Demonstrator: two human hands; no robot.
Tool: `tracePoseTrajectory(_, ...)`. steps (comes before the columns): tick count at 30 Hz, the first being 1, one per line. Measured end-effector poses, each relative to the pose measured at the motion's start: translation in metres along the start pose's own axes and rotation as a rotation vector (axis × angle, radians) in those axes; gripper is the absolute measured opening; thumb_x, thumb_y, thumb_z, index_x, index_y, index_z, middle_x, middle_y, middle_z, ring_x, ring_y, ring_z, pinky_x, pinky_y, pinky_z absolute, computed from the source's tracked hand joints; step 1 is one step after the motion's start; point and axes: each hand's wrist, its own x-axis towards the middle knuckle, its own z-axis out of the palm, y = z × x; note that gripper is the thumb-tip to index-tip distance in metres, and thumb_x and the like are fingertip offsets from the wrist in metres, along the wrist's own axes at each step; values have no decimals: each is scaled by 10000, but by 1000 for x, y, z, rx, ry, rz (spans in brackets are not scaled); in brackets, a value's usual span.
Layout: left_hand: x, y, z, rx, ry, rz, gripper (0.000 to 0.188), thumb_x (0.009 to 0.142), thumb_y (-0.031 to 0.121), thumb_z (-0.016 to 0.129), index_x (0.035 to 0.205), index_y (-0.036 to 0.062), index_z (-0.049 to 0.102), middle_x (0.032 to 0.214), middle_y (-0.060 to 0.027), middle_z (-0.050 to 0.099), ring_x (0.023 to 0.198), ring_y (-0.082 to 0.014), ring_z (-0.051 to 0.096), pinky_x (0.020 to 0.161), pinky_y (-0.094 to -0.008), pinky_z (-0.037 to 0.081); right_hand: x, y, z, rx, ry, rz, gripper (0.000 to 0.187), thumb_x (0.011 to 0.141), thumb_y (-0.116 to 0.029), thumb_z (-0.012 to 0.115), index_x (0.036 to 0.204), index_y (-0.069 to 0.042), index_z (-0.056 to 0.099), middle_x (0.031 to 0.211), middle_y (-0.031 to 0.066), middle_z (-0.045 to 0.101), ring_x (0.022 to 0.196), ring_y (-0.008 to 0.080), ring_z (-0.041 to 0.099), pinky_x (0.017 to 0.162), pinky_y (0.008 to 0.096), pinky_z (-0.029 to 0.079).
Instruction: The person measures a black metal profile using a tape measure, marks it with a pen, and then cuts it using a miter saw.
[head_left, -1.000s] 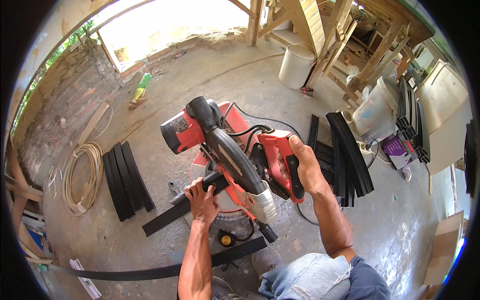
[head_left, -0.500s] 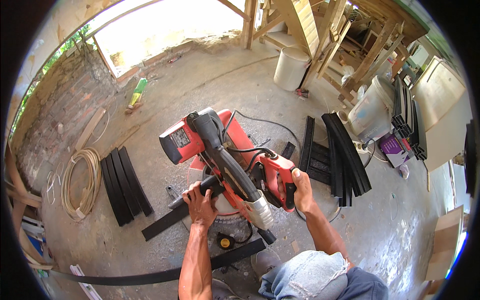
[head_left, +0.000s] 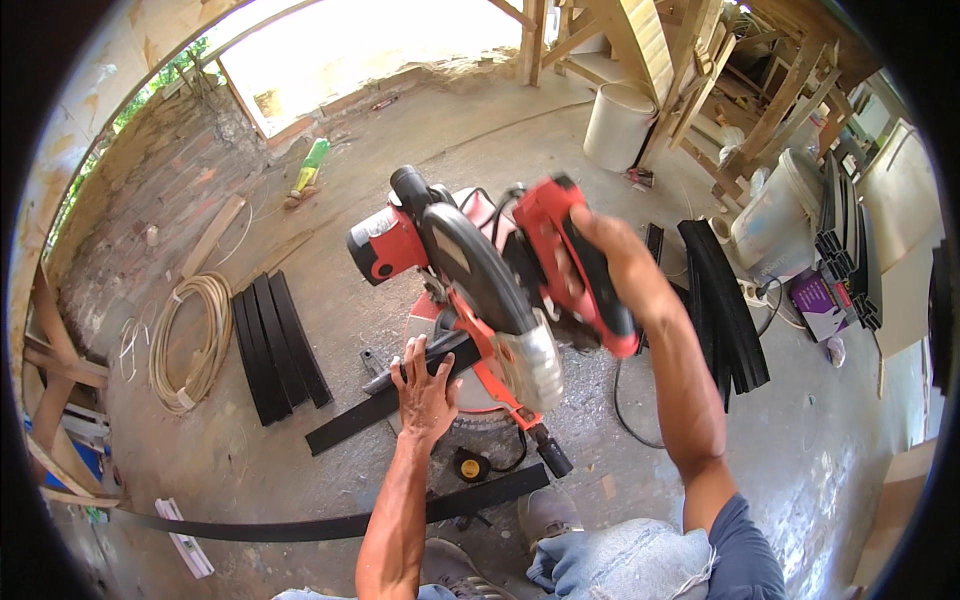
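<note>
A red and black miter saw [head_left: 490, 270] stands on the floor before me, its head raised and its clear blade guard [head_left: 535, 370] showing. My right hand [head_left: 612, 245] is closed round the red and black saw handle [head_left: 580, 265], slightly smeared by motion. My left hand [head_left: 424, 395] lies with fingers stretched and spread across a black strip [head_left: 350, 418], pressing it on the saw's base beside the metal fence. The strip's far end is hidden behind the saw's orange arm. A black tape measure with a yellow centre [head_left: 471, 466] lies near the base.
Short black strips [head_left: 275, 345] lie left of the saw beside a coiled beige hose [head_left: 190, 340]. More black profiles [head_left: 722, 310] lie at right. A long black strip [head_left: 300, 528] crosses near my shoes. Buckets [head_left: 775, 225] and a wooden frame [head_left: 690, 90] stand at the back right.
The saw head has risen, with my right hand carrying its handle up and away from me. My left hand's fingers have straightened over the strip. The whole view has shifted slightly.
</note>
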Motion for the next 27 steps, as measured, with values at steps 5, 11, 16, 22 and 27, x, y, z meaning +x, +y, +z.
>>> tracePoseTrajectory(5, -19, 4, -21, -9, 243, -202, 512, 838, 322, 747, 1281, 101, 616, 1506, -234, 323, 1382, -379, 294, 1095, -567, 203, 72, -32, 1, 59, 4, 60, 425, 956, -438, 626, 1005, -16, 643, 795, 64, 668, 620, 121, 634, 534, 240, 514)
tracePoseTrajectory(11, -42, -20, -24, -150, 767, -1612, 707, 798, 383, 794, 1338, 84, 450, 1301, -195, 409, 1340, -390, 308, 1024, -603, 276, 107, -20, -3, 343, -40, -101, 472, 927, -441, 644, 1138, -18, 655, 908, 103, 719, 730, 190, 697, 691, 320, 601)
tracePoseTrajectory(16, -82, -88, -3, -1032, 845, -1891, 639, 829, 438, 782, 1279, 74, 512, 1190, -189, 578, 1176, -325, 535, 1035, -544, 359, 99, -20, 0, 349, -7, -148, 440, 912, -438, 676, 1084, -32, 680, 893, 65, 667, 773, 140, 640, 712, 286, 523)
tracePoseTrajectory(22, -84, -102, -11, -1481, 743, -1664, 308, 973, 402, 623, 1013, 98, 645, 889, -66, 693, 787, -208, 666, 732, -404, 555, 34, 44, 18, 471, 626, -537, 308, 954, -208, 608, 1127, 40, 667, 944, 92, 659, 821, 160, 619, 766, 308, 490)
tracePoseTrajectory(27, -34, -84, -93, -1305, 959, -1514, 403, 967, 426, 630, 1126, 56, 646, 1025, -90, 689, 855, -203, 682, 673, -374, 556, -100, 154, 45, -103, 512, -530, 128, 916, -121, 566, 879, -8, 614, 774, 54, 603, 687, 118, 547, 611, 279, 447)
